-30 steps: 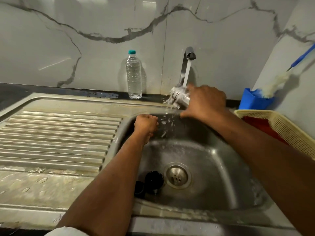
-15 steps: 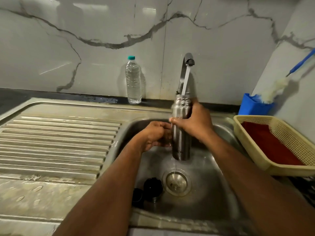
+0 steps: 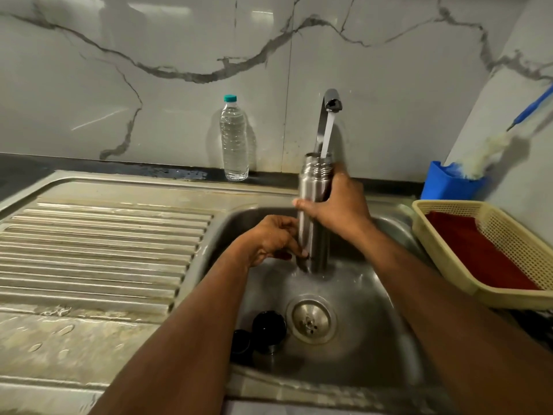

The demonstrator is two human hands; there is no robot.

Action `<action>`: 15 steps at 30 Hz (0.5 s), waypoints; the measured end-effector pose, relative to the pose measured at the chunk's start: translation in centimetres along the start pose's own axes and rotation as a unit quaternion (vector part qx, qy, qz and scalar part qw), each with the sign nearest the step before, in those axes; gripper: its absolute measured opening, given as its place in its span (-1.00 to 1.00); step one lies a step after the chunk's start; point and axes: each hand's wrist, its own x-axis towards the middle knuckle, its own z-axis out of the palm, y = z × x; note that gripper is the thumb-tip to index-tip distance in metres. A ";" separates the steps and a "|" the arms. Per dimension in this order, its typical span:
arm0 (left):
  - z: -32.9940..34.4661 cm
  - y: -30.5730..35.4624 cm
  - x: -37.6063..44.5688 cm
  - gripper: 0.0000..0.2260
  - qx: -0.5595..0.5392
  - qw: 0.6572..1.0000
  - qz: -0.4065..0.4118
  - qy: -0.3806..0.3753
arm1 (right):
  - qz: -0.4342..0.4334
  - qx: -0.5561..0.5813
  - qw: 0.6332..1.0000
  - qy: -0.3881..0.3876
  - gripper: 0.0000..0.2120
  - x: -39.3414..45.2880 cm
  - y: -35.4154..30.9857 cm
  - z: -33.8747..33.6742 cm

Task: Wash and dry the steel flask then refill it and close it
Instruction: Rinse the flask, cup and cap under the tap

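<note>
Steel flask (image 3: pixel 314 235) upright under tap (image 3: pixel 330 104) stream; right hand (image 3: pixel 338 205) grip wraps it, left hand (image 3: pixel 270 239) grip holds lower body.

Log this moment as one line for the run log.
stage: rinsing | steel flask: upright, open, under tap stream | right hand: grips flask | left hand: holds lower body | caps: in sink

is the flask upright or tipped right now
Upright: the steel flask, held by both hands, stands mouth-up under the tap stream.
</note>
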 end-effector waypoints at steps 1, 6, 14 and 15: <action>0.1 0.1 -0.1 -0.53 0.005 1.000 -0.006 -0.001 | -0.007 -0.005 1.000 -0.001 -0.23 0.0 0.0 0.1; 0.2 0.2 -0.3 -0.51 0.022 1.000 -0.015 0.001 | -0.003 0.009 1.000 0.002 -0.25 0.4 -0.4 -0.1; 0.1 0.3 -0.3 -0.52 0.055 0.998 -0.017 0.012 | 0.010 0.024 1.000 0.016 -0.23 0.6 -0.6 -0.1; 0.1 0.3 -0.4 -0.51 0.059 0.998 -0.023 0.005 | 0.009 0.018 1.000 0.019 -0.22 0.6 -0.6 -0.2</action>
